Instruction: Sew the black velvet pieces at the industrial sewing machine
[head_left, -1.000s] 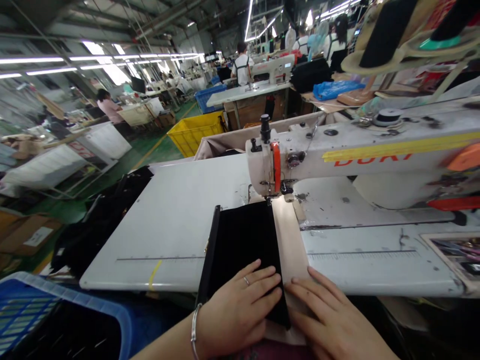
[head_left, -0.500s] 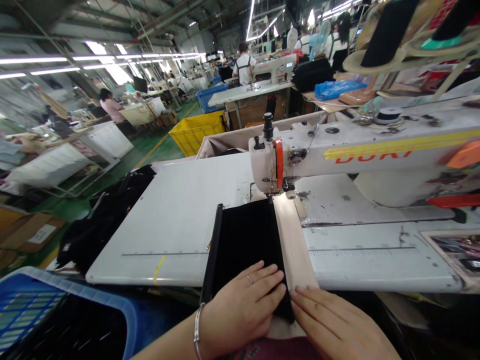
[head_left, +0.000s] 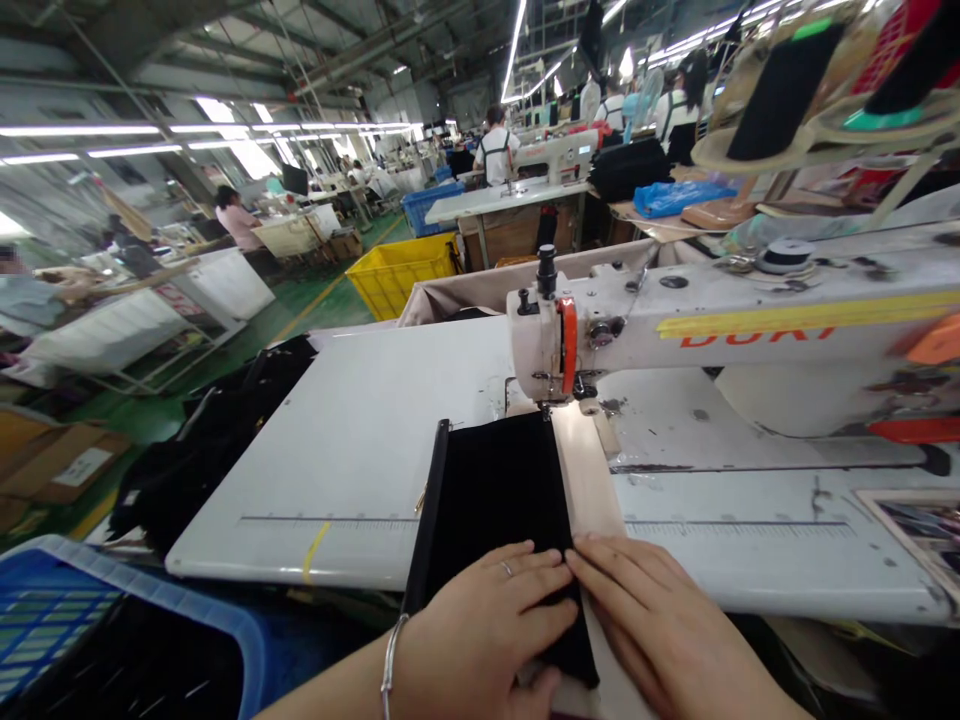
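Observation:
A black fabric piece [head_left: 495, 490] lies on the white sewing table [head_left: 360, 430], its far end under the needle of a white sewing machine [head_left: 675, 320]. A beige strip [head_left: 589, 480] runs along its right edge. My left hand [head_left: 480, 630] rests flat on the near end of the black fabric, fingers stretched out, with a ring and a bracelet. My right hand [head_left: 660, 630] lies flat on the beige strip beside it, fingertips touching the seam line. Both hands press the layers down at the table's front edge.
A blue crate [head_left: 112, 630] sits low at the left, with dark fabric [head_left: 202, 450] piled off the table's left edge. A yellow bin [head_left: 401, 270] and other sewing stations with several workers stand behind. Thread cones [head_left: 787, 80] hang at upper right.
My right hand has slid left and forward until its fingertips meet my left hand at the seam. The view has tilted slightly down.

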